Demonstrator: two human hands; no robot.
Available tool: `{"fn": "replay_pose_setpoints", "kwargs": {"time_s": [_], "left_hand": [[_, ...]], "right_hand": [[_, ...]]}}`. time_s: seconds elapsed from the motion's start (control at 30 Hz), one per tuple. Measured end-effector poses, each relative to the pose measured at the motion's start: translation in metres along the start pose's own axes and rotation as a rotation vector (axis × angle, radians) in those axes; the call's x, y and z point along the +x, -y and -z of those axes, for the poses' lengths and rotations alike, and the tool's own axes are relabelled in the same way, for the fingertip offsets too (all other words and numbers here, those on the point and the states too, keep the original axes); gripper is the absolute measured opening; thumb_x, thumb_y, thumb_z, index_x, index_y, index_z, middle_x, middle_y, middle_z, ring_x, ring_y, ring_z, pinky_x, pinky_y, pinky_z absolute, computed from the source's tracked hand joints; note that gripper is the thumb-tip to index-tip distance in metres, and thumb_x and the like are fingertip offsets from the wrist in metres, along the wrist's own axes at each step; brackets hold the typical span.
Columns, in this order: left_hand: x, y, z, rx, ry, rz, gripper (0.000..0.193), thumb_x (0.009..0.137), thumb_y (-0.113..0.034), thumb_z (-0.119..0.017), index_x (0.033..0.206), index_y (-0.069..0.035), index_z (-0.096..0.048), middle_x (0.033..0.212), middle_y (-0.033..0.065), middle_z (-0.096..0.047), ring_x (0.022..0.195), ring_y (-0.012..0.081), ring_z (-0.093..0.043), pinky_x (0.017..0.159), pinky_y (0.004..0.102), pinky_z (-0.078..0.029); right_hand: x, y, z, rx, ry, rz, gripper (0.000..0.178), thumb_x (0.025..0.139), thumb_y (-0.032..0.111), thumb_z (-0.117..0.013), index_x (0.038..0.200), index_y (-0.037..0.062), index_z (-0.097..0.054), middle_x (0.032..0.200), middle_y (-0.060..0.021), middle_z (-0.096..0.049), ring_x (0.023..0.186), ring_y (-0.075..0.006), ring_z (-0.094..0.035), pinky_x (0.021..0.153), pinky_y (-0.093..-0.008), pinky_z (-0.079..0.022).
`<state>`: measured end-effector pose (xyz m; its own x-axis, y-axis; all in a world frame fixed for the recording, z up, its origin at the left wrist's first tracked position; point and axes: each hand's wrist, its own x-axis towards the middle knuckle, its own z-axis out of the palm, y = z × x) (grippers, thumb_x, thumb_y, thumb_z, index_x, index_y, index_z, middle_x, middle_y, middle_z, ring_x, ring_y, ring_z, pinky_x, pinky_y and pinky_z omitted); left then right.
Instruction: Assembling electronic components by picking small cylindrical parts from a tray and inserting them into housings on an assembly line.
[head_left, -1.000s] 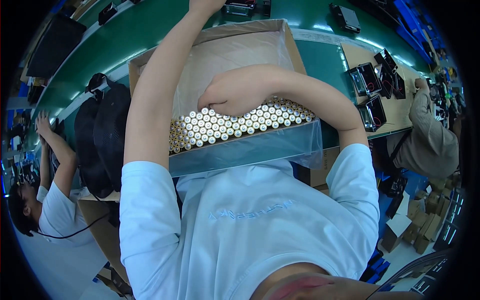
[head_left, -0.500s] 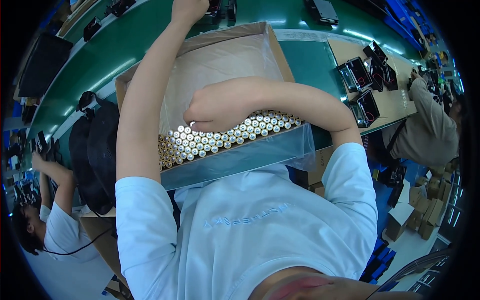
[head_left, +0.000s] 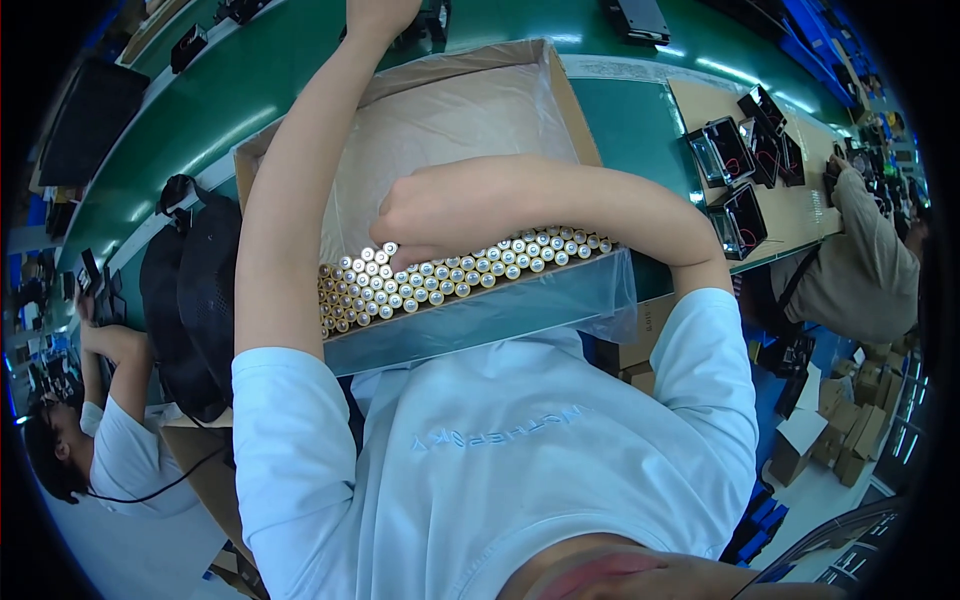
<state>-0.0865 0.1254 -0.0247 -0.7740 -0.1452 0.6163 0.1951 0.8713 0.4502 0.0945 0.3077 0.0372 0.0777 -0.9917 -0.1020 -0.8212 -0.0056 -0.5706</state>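
My right hand [head_left: 425, 215] is bent down over rows of cylindrical batteries [head_left: 440, 285] that stand on end with their silver ends up. Its fingers are curled closed at the row's left part, against a battery [head_left: 389, 249] near the fingertips; the thumb side is partly hidden. The batteries fill the near side of a shallow cardboard box [head_left: 575, 100] with a clear plastic liner [head_left: 450, 110]. My left arm stretches across the box's left side. At the top edge my left hand [head_left: 383, 14] is cut off, beside a black device [head_left: 432, 22]; its fingers do not show.
Black open-framed cases [head_left: 722, 152] with red wires lie on a tan board [head_left: 790, 215] at right. A black box-shaped device [head_left: 637, 20] sits on the green table [head_left: 620, 125]. A black bag [head_left: 195, 300] stands left. Co-workers [head_left: 850, 265] are at both sides.
My left hand has shifted slightly up, further out of the picture. My right hand stays over the batteries, its fingers moved slightly among them. The view has shifted a little.
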Motion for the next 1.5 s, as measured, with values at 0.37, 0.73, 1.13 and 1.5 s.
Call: {"fn": "replay_pose_setpoints", "kwargs": {"time_s": [0.37, 0.73, 1.13, 1.5], "left_hand": [[0.022, -0.020, 0.014, -0.017, -0.253, -0.309, 0.032, 0.075, -0.007, -0.060, 0.106, -0.003, -0.058, 0.101, 0.0139, -0.062, 0.087, 0.0286, -0.060, 0.079, 0.0366, -0.050], [0.046, -0.102, -0.098, -0.261, 0.430, -0.009, 0.072, 0.077, -0.047, -0.074, 0.128, 0.001, -0.057, 0.125, 0.0206, -0.062, 0.110, 0.0319, -0.062, 0.093, 0.0369, -0.050], [0.046, -0.136, -0.102, -0.439, 0.813, 0.238, 0.079, 0.068, -0.038, -0.085, 0.128, 0.004, -0.056, 0.118, 0.0260, -0.062, 0.109, 0.0290, -0.061, 0.097, 0.0403, -0.048], [0.049, -0.129, -0.138, -0.378, 0.249, -0.267, 0.058, 0.075, -0.028, -0.080, 0.121, 0.001, -0.059, 0.121, 0.0173, -0.056, 0.098, 0.0266, -0.061, 0.086, 0.0388, -0.051]], "right_hand": [[-0.011, 0.002, 0.010, -0.262, -0.171, 0.139, 0.008, 0.081, 0.003, -0.061, 0.086, -0.0021, -0.066, 0.084, -0.0157, -0.068, 0.075, -0.0342, -0.068, 0.069, -0.0416, -0.056], [-0.062, 0.032, 0.068, -0.528, -0.391, 0.059, 0.005, 0.075, -0.002, -0.063, 0.079, -0.0026, -0.063, 0.079, -0.0130, -0.067, 0.064, -0.0246, -0.066, 0.061, -0.0339, -0.054], [-0.108, 0.042, 0.093, -0.706, -0.568, 0.022, 0.010, 0.072, -0.002, -0.064, 0.082, -0.0030, -0.065, 0.080, -0.0111, -0.068, 0.061, -0.0205, -0.064, 0.059, -0.0303, -0.052], [-0.114, 0.005, 0.125, -0.727, -0.715, -0.191, 0.019, 0.079, 0.006, -0.068, 0.095, 0.0124, -0.076, 0.085, -0.0105, -0.071, 0.061, -0.0259, -0.064, 0.061, -0.0365, -0.055]]}}
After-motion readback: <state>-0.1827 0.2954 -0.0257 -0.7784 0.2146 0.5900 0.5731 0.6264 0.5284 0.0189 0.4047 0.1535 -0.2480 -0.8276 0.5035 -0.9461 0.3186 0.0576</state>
